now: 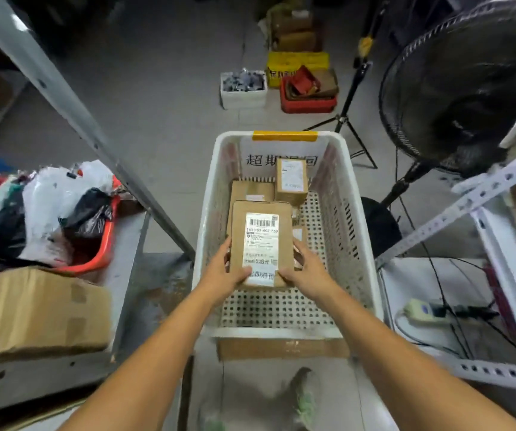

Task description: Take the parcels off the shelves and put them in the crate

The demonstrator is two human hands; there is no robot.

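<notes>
A white perforated plastic crate (340, 213) stands on the floor in front of me. Inside it I hold a brown cardboard parcel (259, 244) with a white barcode label. My left hand (224, 269) grips its left edge and near corner. My right hand (304, 269) grips its right edge and near corner. The parcel lies over a flat brown parcel (250, 191) in the crate. A small brown box (291, 180) stands at the crate's far end.
A grey metal shelf at left holds a large cardboard box (36, 315) and a red basket of plastic bags (48, 213). A white shelf (499, 244) with a power strip stands at right, next to a black fan (468, 82). Boxes and a tripod sit beyond the crate.
</notes>
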